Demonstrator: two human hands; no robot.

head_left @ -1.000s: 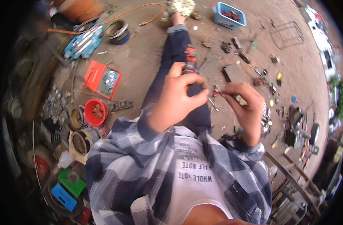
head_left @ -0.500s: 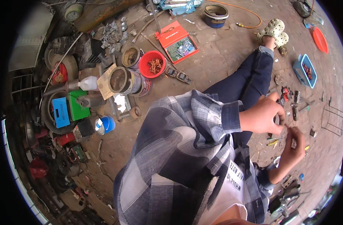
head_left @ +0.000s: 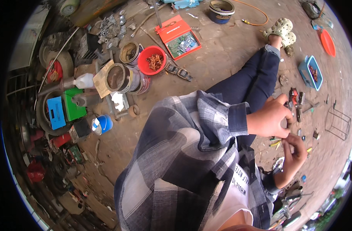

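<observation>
Taking the light-blue basket (head_left: 306, 74) as the mark, both hands are on the wearer's side of it and to its left: the left hand (head_left: 269, 118) curled, thumb and forefinger drawn into a loop, and the right hand (head_left: 294, 153) with thumb and forefinger bent toward the left one's tips. The fingertips appear to meet, but I cannot tell whether either hand grips anything; any piece pinched there is hidden or too small to make out, and would presumably be light, best held by its ends. Close by, left of the basket and nearer the wearer, a yellow-handled tool (head_left: 275, 144) lies on the ground; it looks like pliers, probably stiff and solid, easiest to take by the handles, though the left hand partly covers that spot. Closer to the basket, on its near left side, a red-and-black tool (head_left: 293, 96) looks hard and rigid, the hand beside it blocking a straight reach, with a dark metal part (head_left: 299, 112) just nearer the wearer. The trouser legs (head_left: 245, 81) stretch across the ground left of the basket, a wire rack (head_left: 338, 123) stands in its near right, and a red tub (head_left: 144, 61) of coppery scraps sits well to its left
</observation>
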